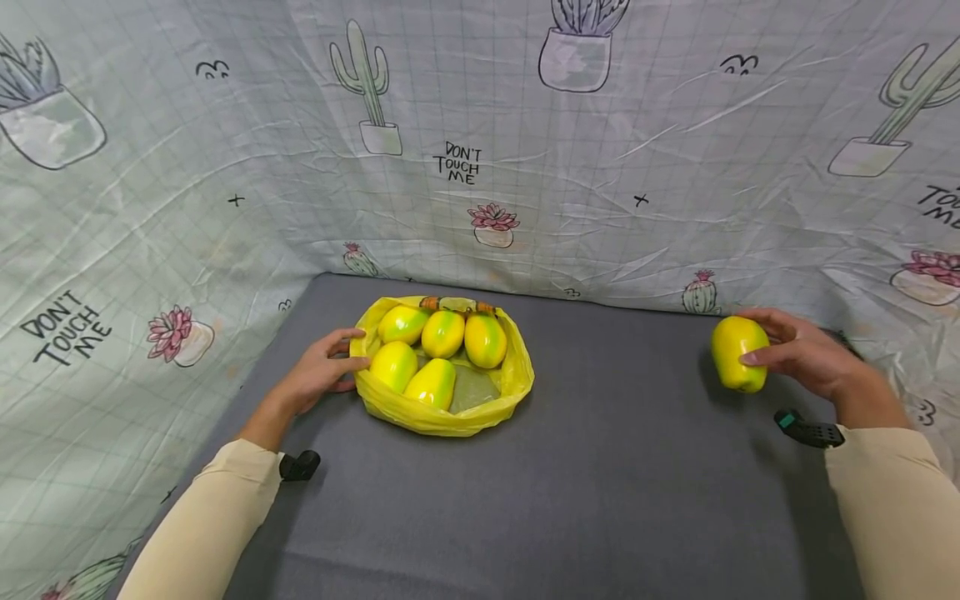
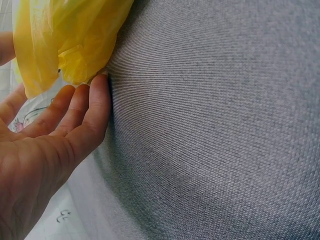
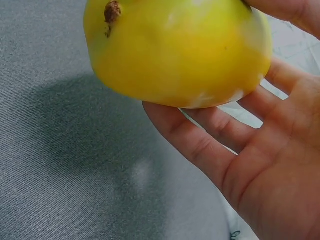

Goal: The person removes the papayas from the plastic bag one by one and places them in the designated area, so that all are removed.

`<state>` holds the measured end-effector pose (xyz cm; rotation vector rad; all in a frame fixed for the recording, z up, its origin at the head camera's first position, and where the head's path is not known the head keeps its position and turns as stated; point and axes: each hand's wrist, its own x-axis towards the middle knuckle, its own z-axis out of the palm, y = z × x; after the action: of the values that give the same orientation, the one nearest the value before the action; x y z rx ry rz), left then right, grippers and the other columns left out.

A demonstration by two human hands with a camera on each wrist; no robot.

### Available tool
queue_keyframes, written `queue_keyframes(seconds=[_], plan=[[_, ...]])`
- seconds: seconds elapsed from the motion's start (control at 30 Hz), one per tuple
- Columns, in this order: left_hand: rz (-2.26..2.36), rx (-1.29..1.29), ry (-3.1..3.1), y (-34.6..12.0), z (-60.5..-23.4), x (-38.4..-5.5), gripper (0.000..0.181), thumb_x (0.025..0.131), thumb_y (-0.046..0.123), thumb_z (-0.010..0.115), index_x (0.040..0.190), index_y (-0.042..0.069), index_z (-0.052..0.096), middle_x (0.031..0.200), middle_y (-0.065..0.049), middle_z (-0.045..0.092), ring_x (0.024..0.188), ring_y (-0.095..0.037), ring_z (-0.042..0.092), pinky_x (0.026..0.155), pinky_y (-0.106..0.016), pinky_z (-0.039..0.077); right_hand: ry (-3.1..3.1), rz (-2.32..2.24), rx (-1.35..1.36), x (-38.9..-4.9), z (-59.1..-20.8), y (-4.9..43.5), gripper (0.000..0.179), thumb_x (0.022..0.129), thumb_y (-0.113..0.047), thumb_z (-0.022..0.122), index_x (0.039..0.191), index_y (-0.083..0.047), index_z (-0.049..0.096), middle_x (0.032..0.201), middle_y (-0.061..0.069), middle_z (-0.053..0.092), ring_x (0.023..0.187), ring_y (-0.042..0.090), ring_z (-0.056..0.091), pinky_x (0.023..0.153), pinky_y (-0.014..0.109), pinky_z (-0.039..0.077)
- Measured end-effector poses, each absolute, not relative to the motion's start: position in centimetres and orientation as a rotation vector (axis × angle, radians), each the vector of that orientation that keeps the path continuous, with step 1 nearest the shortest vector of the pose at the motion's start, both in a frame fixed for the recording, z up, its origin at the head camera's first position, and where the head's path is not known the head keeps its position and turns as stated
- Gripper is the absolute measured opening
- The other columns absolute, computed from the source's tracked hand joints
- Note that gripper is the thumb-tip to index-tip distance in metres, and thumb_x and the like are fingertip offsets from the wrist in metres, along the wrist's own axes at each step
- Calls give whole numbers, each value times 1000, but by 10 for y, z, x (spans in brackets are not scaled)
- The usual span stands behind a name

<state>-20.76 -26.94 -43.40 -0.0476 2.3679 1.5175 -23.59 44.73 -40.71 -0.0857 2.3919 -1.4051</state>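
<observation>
On the left of the table stands a yellow plastic bag (image 1: 442, 423) with its mouth spread wide, several yellow-green mangoes (image 1: 442, 334) lying inside. My left hand (image 1: 322, 369) holds the bag's left rim, thumb and index finger at its edge. In the left wrist view, the fingers of the left hand (image 2: 55, 135) are bent against the yellow plastic (image 2: 82, 35). Far to the right, my right hand (image 1: 802, 354) grips another mango (image 1: 738, 354) between thumb and fingers. The right wrist view shows this mango (image 3: 180, 55) above the cloth, its brown stem end facing left.
A dark grey cloth (image 1: 600, 467) covers the table. Behind it and on the left hangs a pale curtain (image 1: 570, 175) printed with cacti. Orange-brown patterned pieces (image 1: 483, 307) show at the bag's back rim.
</observation>
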Motion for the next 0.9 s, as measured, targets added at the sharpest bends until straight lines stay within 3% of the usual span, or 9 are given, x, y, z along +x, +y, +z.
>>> queue_keyframes(seconds=[0.17, 0.47, 0.7, 0.9], plan=[[1523, -37, 2364, -269, -433, -206, 68, 105, 27, 64, 161, 11, 31, 166, -30, 25, 143, -44, 44, 103, -48, 57, 2382, -1422, -84, -235, -409, 447, 56, 97, -11, 69, 139, -39, 43, 119, -32, 52, 101, 1, 61, 84, 25, 59], [1516, -49, 2373, -269, -435, -208, 67, 104, 28, 64, 161, 11, 32, 165, -29, 27, 142, -43, 45, 101, -46, 58, 2378, -1426, -88, -235, -415, 447, 63, 98, -12, 68, 152, -26, 39, 121, -32, 51, 103, -1, 60, 85, 25, 58], [1505, -52, 2380, -270, -437, -207, 69, 104, 29, 66, 161, 12, 31, 166, -29, 26, 144, -44, 44, 101, -46, 58, 2370, -1452, -85, -234, -421, 447, 63, 98, -11, 69, 152, -29, 42, 123, -32, 50, 103, -1, 60, 84, 25, 59], [1511, -49, 2374, -270, -435, -206, 70, 104, 29, 66, 162, 12, 31, 166, -29, 25, 145, -45, 43, 103, -49, 57, 2381, -1429, -74, -234, -424, 446, 74, 98, -15, 69, 162, -21, 33, 123, -33, 48, 104, -4, 58, 85, 24, 58]])
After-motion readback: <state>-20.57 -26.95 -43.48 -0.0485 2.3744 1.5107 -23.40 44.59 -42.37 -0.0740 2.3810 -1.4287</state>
